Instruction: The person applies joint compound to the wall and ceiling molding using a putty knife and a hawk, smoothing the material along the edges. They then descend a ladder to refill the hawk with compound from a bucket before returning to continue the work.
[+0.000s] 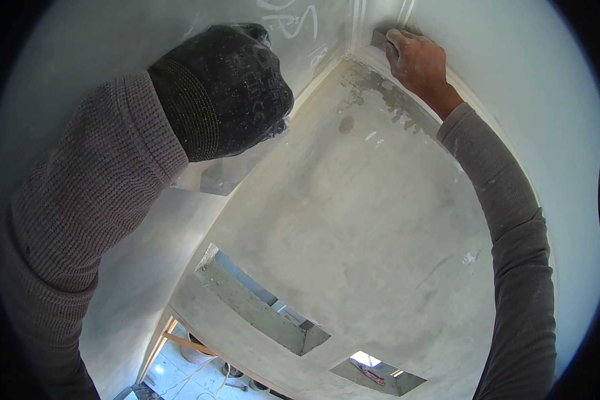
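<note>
My left hand (237, 90), in a black glove dusted with white specks, is closed in a fist in front of the left wall. Its fingers face away from me, so I cannot make out what they hold. Below that wrist shows a flat, greyish, shiny piece (223, 175); whether the hand grips it is hidden. My bare right hand (417, 61), dusty at the fingers, pinches a small flat brown-grey piece (380, 40). It presses this against the moulding (397, 17) close to the upper corner.
A grey plastered surface (353, 220) with darker patches fills the middle. Two rectangular openings (253, 303) (380, 377) are cut through it. White chalk-like marks (293, 20) are on the left wall. Lower left, a tiled floor (187, 377) holds buckets and a cord.
</note>
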Motion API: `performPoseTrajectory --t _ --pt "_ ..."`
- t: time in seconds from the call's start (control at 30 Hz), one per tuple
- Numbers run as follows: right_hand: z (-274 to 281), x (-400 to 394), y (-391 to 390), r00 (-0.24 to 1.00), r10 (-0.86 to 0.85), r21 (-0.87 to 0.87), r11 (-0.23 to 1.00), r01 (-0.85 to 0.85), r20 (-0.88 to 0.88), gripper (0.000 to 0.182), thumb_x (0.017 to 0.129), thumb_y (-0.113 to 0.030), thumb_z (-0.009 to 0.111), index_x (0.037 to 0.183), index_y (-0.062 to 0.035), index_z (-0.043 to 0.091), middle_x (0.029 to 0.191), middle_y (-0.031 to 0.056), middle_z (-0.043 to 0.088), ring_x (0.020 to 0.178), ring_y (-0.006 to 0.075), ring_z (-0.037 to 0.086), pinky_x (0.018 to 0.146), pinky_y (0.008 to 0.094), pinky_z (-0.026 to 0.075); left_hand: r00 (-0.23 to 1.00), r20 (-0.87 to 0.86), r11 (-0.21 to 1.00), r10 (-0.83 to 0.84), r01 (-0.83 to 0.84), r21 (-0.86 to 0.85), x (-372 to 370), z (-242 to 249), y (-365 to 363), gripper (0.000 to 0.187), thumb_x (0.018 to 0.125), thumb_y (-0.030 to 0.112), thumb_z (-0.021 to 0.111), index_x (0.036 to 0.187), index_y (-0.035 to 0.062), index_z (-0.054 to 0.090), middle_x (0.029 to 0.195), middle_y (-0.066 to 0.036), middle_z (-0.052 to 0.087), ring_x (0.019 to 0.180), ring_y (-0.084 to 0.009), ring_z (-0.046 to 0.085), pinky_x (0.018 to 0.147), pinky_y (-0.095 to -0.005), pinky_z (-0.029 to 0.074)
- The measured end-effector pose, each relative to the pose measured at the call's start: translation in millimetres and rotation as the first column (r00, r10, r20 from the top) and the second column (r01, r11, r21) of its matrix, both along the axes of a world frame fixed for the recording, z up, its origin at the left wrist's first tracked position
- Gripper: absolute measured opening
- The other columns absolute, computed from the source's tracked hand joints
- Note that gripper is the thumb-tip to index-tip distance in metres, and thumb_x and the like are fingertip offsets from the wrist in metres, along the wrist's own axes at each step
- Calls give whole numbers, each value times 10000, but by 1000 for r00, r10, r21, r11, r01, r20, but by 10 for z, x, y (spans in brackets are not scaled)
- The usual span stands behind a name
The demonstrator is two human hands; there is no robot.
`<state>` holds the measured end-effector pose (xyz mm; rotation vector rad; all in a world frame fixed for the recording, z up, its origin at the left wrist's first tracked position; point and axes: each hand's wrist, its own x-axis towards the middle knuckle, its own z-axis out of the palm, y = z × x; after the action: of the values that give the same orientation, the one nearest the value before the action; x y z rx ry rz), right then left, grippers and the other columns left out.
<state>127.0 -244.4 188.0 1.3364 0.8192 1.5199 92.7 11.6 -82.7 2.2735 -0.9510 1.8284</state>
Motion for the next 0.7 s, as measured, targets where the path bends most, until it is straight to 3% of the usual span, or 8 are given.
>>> performPoseTrajectory --t 0.03,0.07,0.1,0.13,0.2,0.4,0.6,0.7 --pt "-5 -7 3 1000 -13 12 1000 13 7 186 932 -192 632 1085 -104 691 984 116 755 860 326 735 725 468 589 1000 -2 1000 0 0 1 56 -26 -5 48 922 92 690 949 55 678 906 -67 692 863 -185 685 858 -339 592" --pt "-15 -9 1 1000 -26 25 999 26 14 190 927 -194 634 1088 -108 690 982 116 755 857 328 734 724 469 588 814 -231 841 -533 483 -242 161 -67 -18 49 914 97 699 939 59 682 898 -65 692 846 -188 682 850 -338 588" --pt "-16 6 -14 1000 -27 27 999 27 11 190 927 -194 634 1088 -108 690 982 116 755 857 328 734 724 469 588 330 -275 429 -903 720 -545 164 -68 -41 50 906 103 707 928 63 685 890 -62 692 829 -191 679 842 -338 585" --pt "-5 18 -19 1000 -22 32 999 22 13 191 924 -195 637 1086 -108 688 974 115 753 852 331 732 721 472 587 328 -277 429 -903 719 -546 162 -40 -30 50 906 103 707 928 63 685 890 -62 692 829 -191 679 842 -338 585" --pt "7 39 -31 1000 -16 37 999 16 13 192 920 -196 641 1085 -108 686 965 115 750 848 335 730 718 475 586 957 -219 982 -188 182 -47 102 47 5 49 907 101 705 933 68 680 896 -68 692 811 -193 677 833 -339 589" --pt "50 83 -60 996 86 -10 996 -86 17 181 913 -188 646 1071 -104 679 940 107 740 835 346 723 709 485 579 965 181 968 189 -214 130 -161 76 -18 86 903 147 705 903 67 675 858 -56 688 775 -202 664 812 -341 579" --pt "54 -6 -53 1000 30 67 997 -31 8 185 920 -206 659 1069 -98 676 969 105 750 867 354 721 734 486 577 999 42 999 -26 27 -20 101 2 -41 97 900 145 706 848 73 669 857 -63 685 744 -226 646 788 -355 567" --pt "52 -68 -81 998 43 123 992 -39 -35 188 932 -223 658 1074 -100 677 987 111 756 883 355 719 752 487 572 984 163 993 -77 62 96 -1 57 -6 100 883 143 714 820 83 665 809 -57 673 730 -228 640 783 -361 560"
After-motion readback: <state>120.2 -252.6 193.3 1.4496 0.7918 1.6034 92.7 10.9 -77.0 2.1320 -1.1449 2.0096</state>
